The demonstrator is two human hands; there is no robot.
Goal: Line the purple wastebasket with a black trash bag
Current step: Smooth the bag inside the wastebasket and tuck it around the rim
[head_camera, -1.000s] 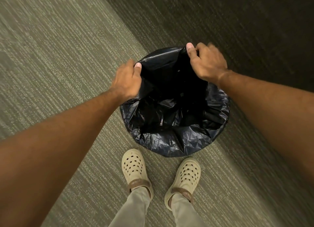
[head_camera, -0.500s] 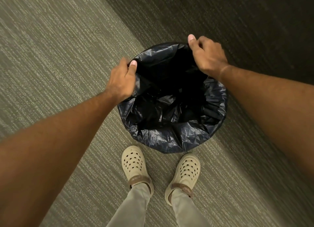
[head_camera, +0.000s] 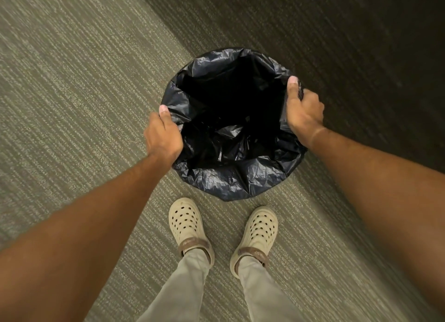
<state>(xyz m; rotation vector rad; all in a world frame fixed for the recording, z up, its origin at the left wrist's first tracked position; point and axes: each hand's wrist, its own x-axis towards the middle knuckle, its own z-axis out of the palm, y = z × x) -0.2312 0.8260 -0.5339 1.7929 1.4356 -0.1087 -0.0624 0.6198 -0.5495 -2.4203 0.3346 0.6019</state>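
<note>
A black trash bag (head_camera: 226,179) is draped over a round bin on the carpet in front of me, its mouth wide open and dark inside. The bag folds over the rim all around, so the purple wastebasket itself is hidden. My left hand (head_camera: 163,135) grips the bag's edge at the left side of the rim, thumb on top. At the right side of the rim, my right hand (head_camera: 302,111) clutches the bag's edge, thumb pointing away from me.
Grey-green striped carpet (head_camera: 72,105) covers the floor; its far right part lies in dark shadow (head_camera: 361,44). My two feet in cream clogs (head_camera: 185,221) stand just in front of the bin.
Both hands have slid from the far part of the rim toward me along the sides, spreading the bag's mouth wider over the rim. The bag's far edge now lies flatter.
</note>
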